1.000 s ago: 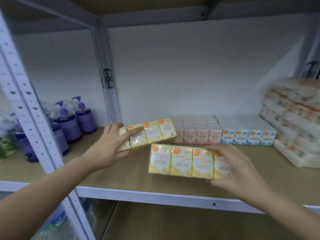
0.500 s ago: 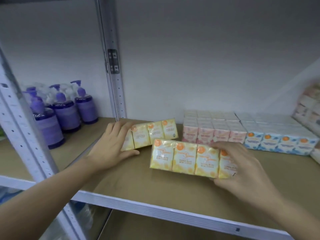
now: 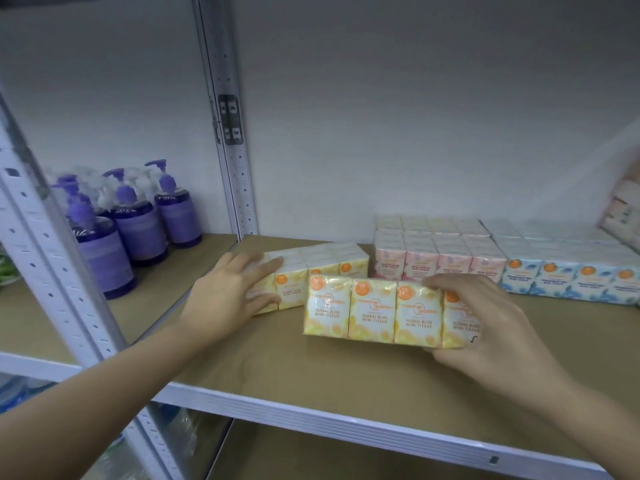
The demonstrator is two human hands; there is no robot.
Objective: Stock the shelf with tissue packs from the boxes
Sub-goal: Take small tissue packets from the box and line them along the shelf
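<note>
Two yellow "Floral Bliss" mini tissue packs are on the brown shelf board (image 3: 263, 362). The rear yellow pack (image 3: 322, 266) rests on the shelf, and my left hand (image 3: 230, 294) grips its left end, fingers over the top. The front yellow pack (image 3: 372, 313) stands upright just above or on the board, my right hand (image 3: 485, 322) clasping its right end. Pink tissue packs (image 3: 438, 252) and blue tissue packs (image 3: 568, 271) stand in rows to the right at the back. No boxes are in view.
Purple pump bottles (image 3: 138, 223) fill the neighbouring bay on the left, behind a white upright post (image 3: 228, 133). Another post (image 3: 69, 282) runs down the front left. More stacked packs (image 3: 623, 209) sit at the far right edge. A lower shelf shows below the white rail (image 3: 346, 424).
Both hands moved the yellow packs down and inward onto the shelf. The rear pack now sits flat against the board near the pink row; the camera moved closer.
</note>
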